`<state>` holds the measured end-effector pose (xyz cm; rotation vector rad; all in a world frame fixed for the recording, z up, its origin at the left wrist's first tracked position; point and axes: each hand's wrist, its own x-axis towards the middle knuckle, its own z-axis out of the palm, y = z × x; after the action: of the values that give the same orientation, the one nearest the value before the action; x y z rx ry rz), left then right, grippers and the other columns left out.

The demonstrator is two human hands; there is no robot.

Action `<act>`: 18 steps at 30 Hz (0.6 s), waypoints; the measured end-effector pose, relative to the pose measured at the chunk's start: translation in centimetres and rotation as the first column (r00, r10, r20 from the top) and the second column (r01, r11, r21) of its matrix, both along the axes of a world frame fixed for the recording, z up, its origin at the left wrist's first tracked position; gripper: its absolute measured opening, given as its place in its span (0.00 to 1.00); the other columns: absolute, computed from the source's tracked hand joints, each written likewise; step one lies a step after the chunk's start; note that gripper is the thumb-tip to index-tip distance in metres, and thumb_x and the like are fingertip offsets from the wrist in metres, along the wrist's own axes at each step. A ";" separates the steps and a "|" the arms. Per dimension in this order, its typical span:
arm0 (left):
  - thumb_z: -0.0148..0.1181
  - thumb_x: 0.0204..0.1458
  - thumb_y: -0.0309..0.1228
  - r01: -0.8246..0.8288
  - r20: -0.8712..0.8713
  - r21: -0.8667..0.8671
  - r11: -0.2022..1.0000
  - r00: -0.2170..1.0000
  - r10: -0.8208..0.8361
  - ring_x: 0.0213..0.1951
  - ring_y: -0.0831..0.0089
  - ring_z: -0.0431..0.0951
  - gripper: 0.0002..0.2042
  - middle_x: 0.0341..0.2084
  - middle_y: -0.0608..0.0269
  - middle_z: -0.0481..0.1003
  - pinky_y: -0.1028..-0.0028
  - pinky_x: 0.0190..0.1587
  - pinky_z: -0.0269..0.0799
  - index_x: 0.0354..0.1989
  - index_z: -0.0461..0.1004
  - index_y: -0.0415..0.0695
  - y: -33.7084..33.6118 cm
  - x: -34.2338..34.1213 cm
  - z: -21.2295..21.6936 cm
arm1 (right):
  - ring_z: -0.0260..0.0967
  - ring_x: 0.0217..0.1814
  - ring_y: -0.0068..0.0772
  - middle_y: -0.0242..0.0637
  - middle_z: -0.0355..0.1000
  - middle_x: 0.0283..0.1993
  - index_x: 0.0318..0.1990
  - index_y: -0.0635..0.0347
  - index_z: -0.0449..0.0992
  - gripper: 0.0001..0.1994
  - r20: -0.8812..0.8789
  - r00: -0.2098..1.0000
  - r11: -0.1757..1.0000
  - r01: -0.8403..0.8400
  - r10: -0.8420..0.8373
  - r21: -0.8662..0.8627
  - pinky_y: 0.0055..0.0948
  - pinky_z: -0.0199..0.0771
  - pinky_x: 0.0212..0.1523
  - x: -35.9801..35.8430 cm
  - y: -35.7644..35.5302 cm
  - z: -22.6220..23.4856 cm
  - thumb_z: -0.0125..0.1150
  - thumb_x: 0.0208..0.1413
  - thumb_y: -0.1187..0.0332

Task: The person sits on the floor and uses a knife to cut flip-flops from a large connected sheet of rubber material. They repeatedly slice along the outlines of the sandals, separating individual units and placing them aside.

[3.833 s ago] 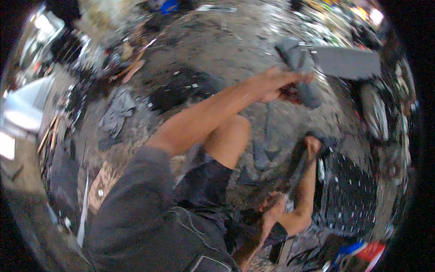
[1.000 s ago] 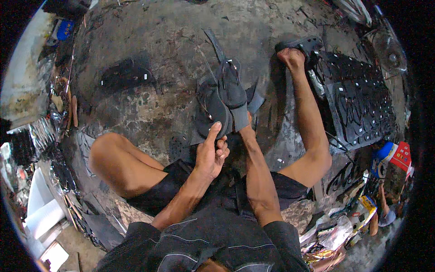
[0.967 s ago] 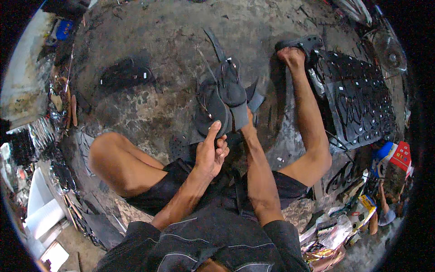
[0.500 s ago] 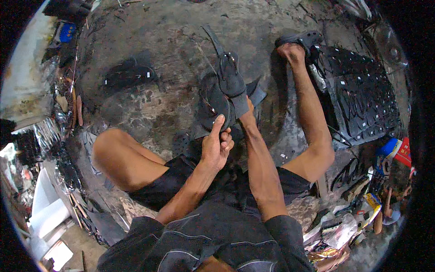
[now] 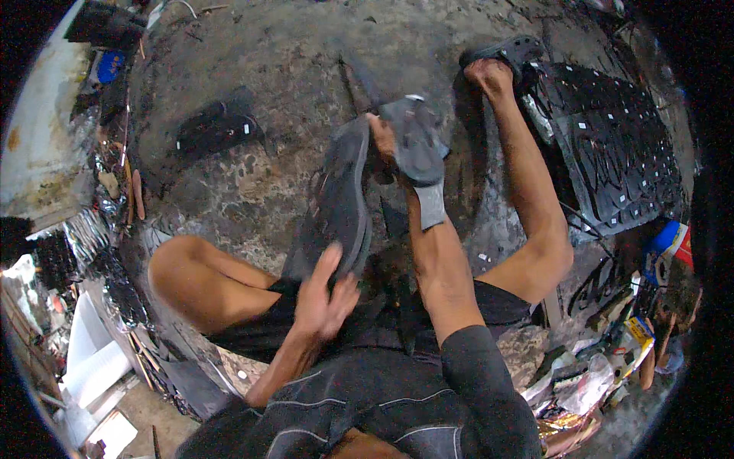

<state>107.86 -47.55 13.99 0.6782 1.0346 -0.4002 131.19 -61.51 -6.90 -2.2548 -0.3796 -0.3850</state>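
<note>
My right hand [image 5: 382, 138] is out over the floor between my knees, gripping a black sandal [image 5: 417, 149]. The sandal hides most of the palm, and only some fingers show. A grey strap-like strip [image 5: 432, 206] hangs from the sandal's near end across my right wrist. To its left, a larger black sole-shaped piece [image 5: 344, 183] stands tilted, its layered edge turned to the right. My left hand [image 5: 325, 298] is at the near end of that piece, thumb and fingers apart and blurred by motion. Whether it touches the piece is unclear.
Another black sandal [image 5: 218, 128] lies on the dark floor at left. Several black sandals with white tags lie in rows [image 5: 612, 153] at right, beyond my bent leg [image 5: 527, 176]. Scraps and packaging [image 5: 581, 375] are piled at lower right; clutter and white sheets [image 5: 95, 359] line the left side.
The sandal has shifted right and been turned, its strip now over my wrist. The larger piece has tilted up on its side. My left hand has moved left and nearer, its grip loosened.
</note>
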 end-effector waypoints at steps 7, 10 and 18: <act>0.56 0.63 0.44 0.438 0.189 0.572 0.694 0.753 -0.631 0.13 0.71 0.68 0.16 0.12 0.67 0.68 0.71 0.17 0.63 0.33 0.73 0.42 3.7 -6.3 2.3 | 0.61 0.20 0.20 0.26 0.67 0.23 0.33 0.61 0.74 0.31 -0.689 0.571 0.466 0.508 0.447 0.724 0.25 0.60 0.21 -7.9 2.1 16.4 0.54 0.62 0.36; 0.70 0.52 0.47 0.647 0.045 0.668 0.368 0.459 -0.887 0.38 0.70 0.79 0.33 0.37 0.57 0.78 0.73 0.40 0.73 0.59 0.68 0.37 2.1 -6.0 2.1 | 0.59 0.23 0.16 0.20 0.64 0.23 0.31 0.61 0.75 0.22 -0.597 0.773 0.663 0.332 0.217 0.671 0.23 0.60 0.24 -10.4 -0.4 22.7 0.63 0.62 0.48; 0.72 0.53 0.37 0.259 0.457 0.684 0.682 0.577 -0.677 0.52 0.67 0.78 0.34 0.51 0.53 0.76 0.65 0.56 0.73 0.65 0.63 0.36 2.3 3.2 12.3 | 0.58 0.24 0.18 0.30 0.66 0.21 0.34 0.62 0.77 0.14 -0.276 0.958 0.773 0.123 0.070 0.623 0.27 0.62 0.26 -18.3 -1.0 27.0 0.71 0.57 0.59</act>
<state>111.05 -45.23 26.33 1.5456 0.1757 -0.2785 112.87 -62.55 20.12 -1.6059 -0.0411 -0.1564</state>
